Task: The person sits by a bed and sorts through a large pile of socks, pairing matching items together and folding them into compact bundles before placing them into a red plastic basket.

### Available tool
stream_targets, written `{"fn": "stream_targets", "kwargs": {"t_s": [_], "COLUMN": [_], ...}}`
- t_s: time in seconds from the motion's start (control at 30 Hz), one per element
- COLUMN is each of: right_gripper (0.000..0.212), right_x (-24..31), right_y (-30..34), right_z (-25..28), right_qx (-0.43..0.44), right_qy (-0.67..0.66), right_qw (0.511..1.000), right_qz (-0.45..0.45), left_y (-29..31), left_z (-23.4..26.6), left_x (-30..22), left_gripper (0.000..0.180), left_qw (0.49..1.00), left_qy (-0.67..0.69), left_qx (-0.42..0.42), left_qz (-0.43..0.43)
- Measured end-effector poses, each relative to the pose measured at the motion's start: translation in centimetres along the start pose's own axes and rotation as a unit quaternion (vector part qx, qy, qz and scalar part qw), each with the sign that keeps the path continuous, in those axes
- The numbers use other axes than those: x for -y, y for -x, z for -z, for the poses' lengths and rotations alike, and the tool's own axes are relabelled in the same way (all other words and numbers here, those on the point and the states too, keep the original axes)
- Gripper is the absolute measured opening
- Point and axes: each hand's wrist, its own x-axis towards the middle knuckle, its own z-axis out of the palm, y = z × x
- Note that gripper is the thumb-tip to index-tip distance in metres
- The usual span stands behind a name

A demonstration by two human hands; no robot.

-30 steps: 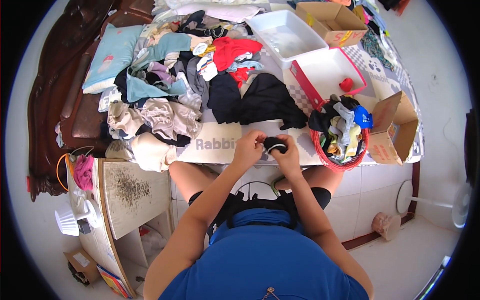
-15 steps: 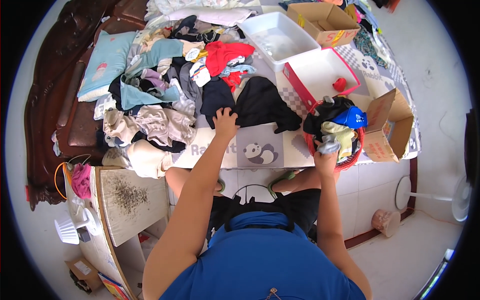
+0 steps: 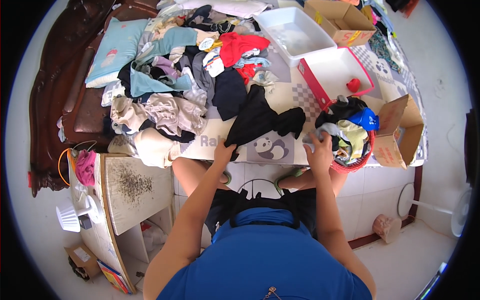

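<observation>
At the bed's near edge my left hand (image 3: 223,151) is closed on a black garment (image 3: 255,117), which stretches away across the sheet toward the right. A folded dark navy cloth (image 3: 229,95) lies just beyond it. My right hand (image 3: 320,151) has its fingers apart at the left side of a red basket (image 3: 361,164). In the basket are crumpled clothes, among them a blue cap-like piece (image 3: 365,119), a pale yellow cloth (image 3: 351,132) and a grey piece (image 3: 325,131) close to my right fingertips.
A big heap of clothes, with a red garment (image 3: 239,47) on it, covers the bed's left half beside a light blue pillow (image 3: 117,47). Farther right stand a white plastic tub (image 3: 295,37), a pink-edged box (image 3: 330,75) and cardboard boxes (image 3: 395,127). A worn cabinet (image 3: 135,190) stands lower left.
My left hand has come nearer, pulling the black garment toward the bed's edge. My right hand has let go of the grey piece at the basket and spread its fingers.
</observation>
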Motion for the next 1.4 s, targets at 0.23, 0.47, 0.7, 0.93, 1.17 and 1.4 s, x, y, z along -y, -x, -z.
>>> {"fn": "stream_targets", "kwargs": {"t_s": [0.23, 0.47, 0.7, 0.93, 1.17, 1.4], "right_gripper": [0.011, 0.013, 0.019, 0.015, 0.012, 0.014], "right_x": [-3.3, -3.8, -9.5, -6.1, -1.3, 2.8], "right_y": [-4.2, -4.2, -2.4, -3.2, -3.0, -0.9], "right_z": [-2.8, 2.2, 1.9, 1.9, 5.6, 2.6], "right_qx": [-0.066, -0.245, -0.173, -0.039, -0.226, -0.105], "right_qy": [-0.020, -0.105, -0.085, -0.075, -0.087, -0.222], "right_qw": [0.996, 0.964, 0.981, 0.996, 0.970, 0.964], "right_qz": [-0.050, -0.018, 0.021, -0.014, 0.013, 0.107], "left_y": [-0.1, 0.6, -1.2, -4.5, 0.5, 4.0], "left_z": [-1.4, -0.2, -4.4, -5.2, -2.5, 4.3], "left_x": [-5.2, -9.0, -11.7, -10.2, -9.9, -13.2], "left_gripper": [0.036, 0.037, 0.087, 0.052, 0.037, 0.038], "left_qw": [0.977, 0.966, 0.937, 0.909, 0.947, 0.921], "left_qy": [-0.083, -0.118, -0.187, -0.369, -0.199, 0.385], "left_qx": [-0.102, -0.080, -0.081, -0.051, 0.037, 0.056], "left_qz": [-0.166, -0.215, -0.285, -0.186, -0.249, 0.008]}}
